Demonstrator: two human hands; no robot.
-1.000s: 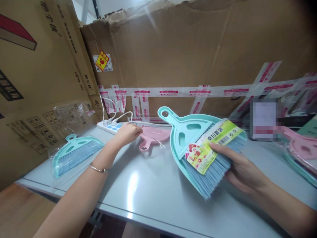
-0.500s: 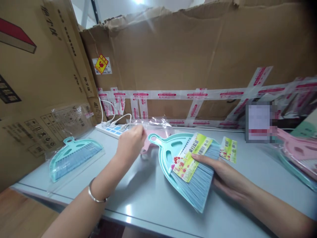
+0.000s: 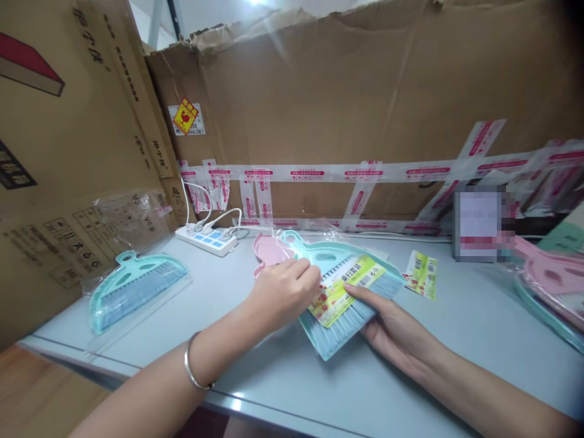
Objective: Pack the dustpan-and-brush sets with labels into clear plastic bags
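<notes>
Mint green is the dustpan (image 3: 326, 260) that my right fingers (image 3: 376, 331) hold, tilted over the bench (image 3: 456, 316) with its blue brush (image 3: 340, 334), thumb (image 3: 365, 293) on the bright label (image 3: 336, 306). My left fingers (image 3: 298, 272) are curled tight in front of it; I can't tell what they pinch. Thin clear plastic (image 3: 314, 228) shows by the handle (image 3: 302, 244), and a pink thing (image 3: 269, 250) sits behind. If I tug too hard, the plastic might rip. If my right fingers go loose, the brush could slip out. If my thumb pushes too much, the label could bend.
</notes>
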